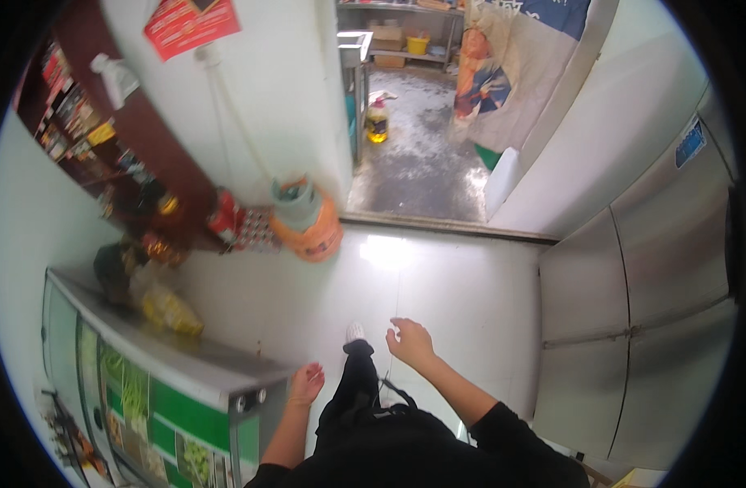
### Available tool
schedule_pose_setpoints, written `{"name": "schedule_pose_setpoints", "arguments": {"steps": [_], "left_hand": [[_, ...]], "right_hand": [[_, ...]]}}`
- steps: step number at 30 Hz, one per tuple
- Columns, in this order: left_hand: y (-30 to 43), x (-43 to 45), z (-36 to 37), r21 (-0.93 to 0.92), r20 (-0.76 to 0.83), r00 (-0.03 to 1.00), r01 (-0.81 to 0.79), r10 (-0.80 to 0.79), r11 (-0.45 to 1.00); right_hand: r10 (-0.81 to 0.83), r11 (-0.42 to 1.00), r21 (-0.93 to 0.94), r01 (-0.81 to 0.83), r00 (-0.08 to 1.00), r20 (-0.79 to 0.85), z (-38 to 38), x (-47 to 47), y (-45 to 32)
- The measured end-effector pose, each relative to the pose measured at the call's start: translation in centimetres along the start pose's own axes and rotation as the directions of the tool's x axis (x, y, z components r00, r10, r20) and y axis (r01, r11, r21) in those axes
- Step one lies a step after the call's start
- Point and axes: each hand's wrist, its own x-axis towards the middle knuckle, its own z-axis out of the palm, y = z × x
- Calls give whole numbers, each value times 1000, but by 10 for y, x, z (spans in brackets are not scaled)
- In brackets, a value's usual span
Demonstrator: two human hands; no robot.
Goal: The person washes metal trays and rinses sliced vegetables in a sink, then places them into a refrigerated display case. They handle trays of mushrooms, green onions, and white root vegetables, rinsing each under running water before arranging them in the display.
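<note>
My left hand (306,383) hangs beside the near corner of a refrigerated display case (196,360), its fingers loosely curled and nothing in it. Green vegetables (129,384) show through the glass on the case's side. My right hand (410,343) is held out over the white tiled floor (464,305), empty, with thumb and fingers apart. One foot in a light shoe (355,332) is forward between the hands. Ahead to the left stands a gas cylinder (306,222) with an orange lower body and a grey collar.
A stainless-steel refrigerator (583,360) lines the right. Ahead, a doorway with a raised sill (446,227) has a cloth curtain (525,79) at its right. Beyond it an oil bottle (377,122) stands on the wet-looking floor. Plastic bags (165,305) lie on the case.
</note>
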Motion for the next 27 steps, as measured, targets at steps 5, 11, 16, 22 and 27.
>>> {"name": "schedule_pose_setpoints", "arguments": {"steps": [5,11,16,22,27], "left_hand": [[88,114,89,304,-81,988,148,-129,941],[174,302,198,951,-224,939,152,-261,-270],[213,411,380,639,128,941,-319,-313,-700],[250,517,527,990,144,989,-144,-45,5],[303,501,622,956,23,981,-78,-190,-284]], "right_hand": [[125,986,123,-111,985,-119,-36,123,69],[149,989,31,-146,956,-254,-143,325,90],[40,974,214,68,885,-465,-255,497,64],[107,826,546,140,912,-395,-341,692,128],[399,791,611,30,733,-551,-447,835,247]]}}
